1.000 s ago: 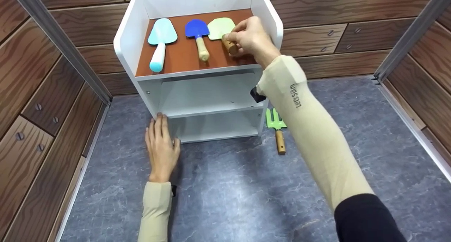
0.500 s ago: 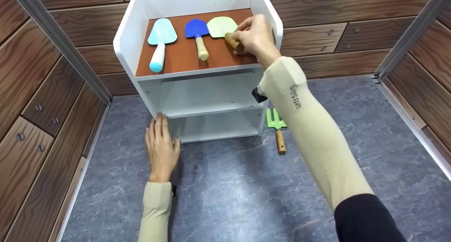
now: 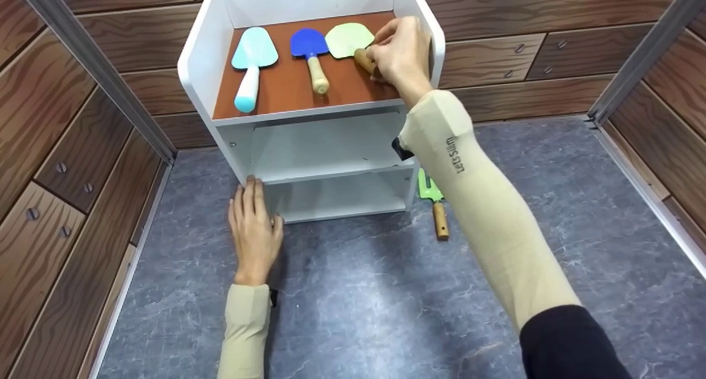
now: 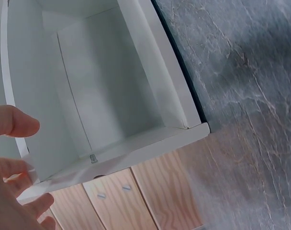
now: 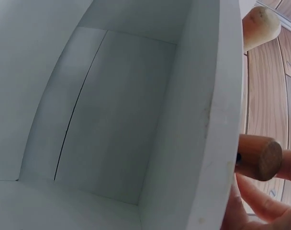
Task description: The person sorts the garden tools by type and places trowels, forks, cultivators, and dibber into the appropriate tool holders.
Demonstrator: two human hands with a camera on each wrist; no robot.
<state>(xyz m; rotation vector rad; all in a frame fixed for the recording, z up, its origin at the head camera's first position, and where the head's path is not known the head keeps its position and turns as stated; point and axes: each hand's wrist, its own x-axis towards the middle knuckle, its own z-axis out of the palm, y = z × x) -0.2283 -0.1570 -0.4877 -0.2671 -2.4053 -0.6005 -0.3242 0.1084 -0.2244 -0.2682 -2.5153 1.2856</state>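
On the brown top of a white shelf unit [image 3: 331, 175], my right hand [image 3: 404, 56] pinches the wooden handle of a light green hand trowel [image 3: 349, 39]. In the right wrist view the end of that brown handle [image 5: 265, 160] pokes past the shelf edge, with fingers of the right hand [image 5: 260, 206] beside it. Left of this trowel lies a blue trowel [image 3: 309, 42] with a pale wooden handle, then a turquoise trowel [image 3: 255, 51] with a white handle. My left hand [image 3: 253, 230] rests with extended fingers against the unit's lower left side edge.
A green hand fork [image 3: 439, 216] lies on the grey marbled floor [image 3: 342, 296], right of the unit, partly covered by my right sleeve. Wood-patterned panels [image 3: 551, 9] stand behind and on both sides. Two compartments sit below the unit's top.
My right hand has moved slightly back and to the right, taking the light green trowel's handle along; its blade has shifted a little toward the back. The left hand has stayed in place.
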